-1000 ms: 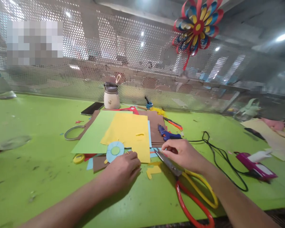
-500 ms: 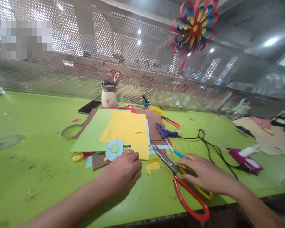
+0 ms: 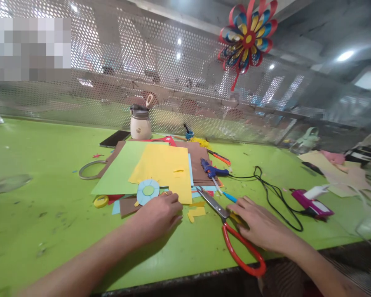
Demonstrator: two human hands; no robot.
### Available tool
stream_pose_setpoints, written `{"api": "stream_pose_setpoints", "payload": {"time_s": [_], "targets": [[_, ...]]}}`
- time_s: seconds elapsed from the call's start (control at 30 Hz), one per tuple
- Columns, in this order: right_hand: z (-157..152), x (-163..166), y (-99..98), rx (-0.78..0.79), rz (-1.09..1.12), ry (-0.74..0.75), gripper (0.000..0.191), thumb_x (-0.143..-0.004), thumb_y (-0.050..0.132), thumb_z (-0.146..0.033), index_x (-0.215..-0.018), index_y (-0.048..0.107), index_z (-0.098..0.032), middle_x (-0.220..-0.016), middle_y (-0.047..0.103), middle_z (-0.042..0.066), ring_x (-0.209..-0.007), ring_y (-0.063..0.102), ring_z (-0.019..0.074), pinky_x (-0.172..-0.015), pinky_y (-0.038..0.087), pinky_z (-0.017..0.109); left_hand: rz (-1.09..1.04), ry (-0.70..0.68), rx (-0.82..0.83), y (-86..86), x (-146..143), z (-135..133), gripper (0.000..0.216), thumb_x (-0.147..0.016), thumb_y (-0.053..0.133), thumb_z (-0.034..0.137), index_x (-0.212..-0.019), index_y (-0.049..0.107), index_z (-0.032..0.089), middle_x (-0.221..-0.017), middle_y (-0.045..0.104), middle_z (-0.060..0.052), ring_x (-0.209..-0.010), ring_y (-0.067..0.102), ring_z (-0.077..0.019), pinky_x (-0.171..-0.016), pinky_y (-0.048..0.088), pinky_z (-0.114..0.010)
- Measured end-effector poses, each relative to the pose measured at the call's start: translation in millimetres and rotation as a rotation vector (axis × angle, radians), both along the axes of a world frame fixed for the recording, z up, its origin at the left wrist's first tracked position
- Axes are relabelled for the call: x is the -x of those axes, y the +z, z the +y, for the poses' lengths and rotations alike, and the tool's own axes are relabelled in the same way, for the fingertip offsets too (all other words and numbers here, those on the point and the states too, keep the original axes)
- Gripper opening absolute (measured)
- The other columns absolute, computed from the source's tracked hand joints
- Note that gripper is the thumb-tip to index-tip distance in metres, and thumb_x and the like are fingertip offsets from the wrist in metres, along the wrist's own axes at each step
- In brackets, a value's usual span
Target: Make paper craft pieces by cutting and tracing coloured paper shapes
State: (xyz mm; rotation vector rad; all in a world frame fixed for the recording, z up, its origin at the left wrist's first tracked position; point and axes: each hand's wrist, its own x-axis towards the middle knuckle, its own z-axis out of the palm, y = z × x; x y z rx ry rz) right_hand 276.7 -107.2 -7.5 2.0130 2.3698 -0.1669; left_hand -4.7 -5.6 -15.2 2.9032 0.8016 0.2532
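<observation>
My left hand (image 3: 160, 212) rests low on the table with its fingers curled. Whatever is under its fingertips is hidden. Just beyond its knuckles lies a light blue paper disc (image 3: 144, 194) with a green centre and small yellow bits at its rim. Yellow paper (image 3: 163, 163) and green paper (image 3: 120, 173) are stacked behind it. My right hand (image 3: 259, 222) is closed over a yellow-handled tool (image 3: 235, 218), mostly covered by the palm. Large red-handled scissors (image 3: 227, 225) lie next to that hand, blades pointing away. A blue stick (image 3: 229, 196) lies beyond its fingertips.
A blue glue gun (image 3: 213, 169) lies on brown paper, its black cord running right to a magenta power strip (image 3: 315, 204). Yellow scraps (image 3: 196, 212), a yellow tape roll (image 3: 101, 201), a phone (image 3: 115, 139) and a white bottle (image 3: 140, 123) are about. A perforated metal screen (image 3: 173, 74) stands behind.
My right hand has settled lower over the yellow-handled tool, whose loop no longer shows. My left hand stays by the disc. The view has shifted slightly.
</observation>
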Motion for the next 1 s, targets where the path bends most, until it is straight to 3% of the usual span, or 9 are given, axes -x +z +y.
{"api": "stream_pose_setpoints", "payload": {"time_s": [0.23, 0.57, 0.77, 0.87, 1.0], "targets": [[-3.5, 0.7, -0.3, -0.003, -0.013, -0.019, 0.035, -0.072, 0.048, -0.008, -0.102, 0.062, -0.021, -0.096, 0.061, 0.01, -0.098, 0.055, 0.0305, -0.083, 0.045, 0.045, -0.009, 0.002, -0.006, -1.1, 0.2, 2.8, 0.018, -0.091, 0.048, 0.02, -0.081, 0.063, 0.017, -0.084, 0.062, -0.007, -0.081, 0.059, -0.021, -0.07, 0.046, -0.032], [-5.1, -8.5, -5.6, -0.014, 0.013, -0.113, 0.035, -0.071, 0.049, -0.01, -0.102, 0.064, -0.019, -0.099, 0.063, 0.011, -0.098, 0.055, 0.0312, -0.085, 0.042, 0.044, -0.013, 0.03, -0.069, -6.4, -1.4, 6.3, 0.022, -0.093, 0.045, 0.018, -0.08, 0.063, 0.017, -0.08, 0.061, -0.006, -0.077, 0.06, -0.019, -0.068, 0.046, -0.03], [-10.6, -16.7, 1.1, 0.01, 0.058, -0.066, 0.034, -0.067, 0.051, -0.009, -0.096, 0.065, -0.021, -0.097, 0.062, 0.008, -0.098, 0.055, 0.0272, -0.084, 0.041, 0.037, 0.01, 0.089, -0.179, -1.0, -4.3, 14.8, 0.023, -0.093, 0.041, 0.015, -0.095, 0.064, 0.015, -0.093, 0.062, -0.011, -0.089, 0.058, -0.0245, -0.075, 0.048, -0.036], [-10.6, -17.6, 3.7, 0.024, 0.056, -0.054, 0.033, -0.067, 0.051, -0.009, -0.094, 0.065, -0.021, -0.095, 0.062, 0.008, -0.097, 0.055, 0.0273, -0.083, 0.041, 0.037, 0.051, 0.073, -0.232, 6.3, -14.3, 20.8, 0.022, -0.088, 0.051, 0.017, -0.107, 0.061, 0.013, -0.101, 0.062, -0.014, -0.096, 0.056, -0.0303, -0.079, 0.048, -0.042], [-13.0, -18.1, 3.3, 0.024, 0.048, -0.066, 0.035, -0.067, 0.05, -0.009, -0.097, 0.065, -0.02, -0.096, 0.062, 0.009, -0.097, 0.054, 0.0281, -0.084, 0.04, 0.039, 0.113, 0.038, -0.261, 8.4, -37.7, 30.2, 0.036, -0.078, 0.066, 0.023, -0.113, 0.06, 0.014, -0.108, 0.062, -0.016, -0.101, 0.057, -0.0329, -0.082, 0.049, -0.045]]}}
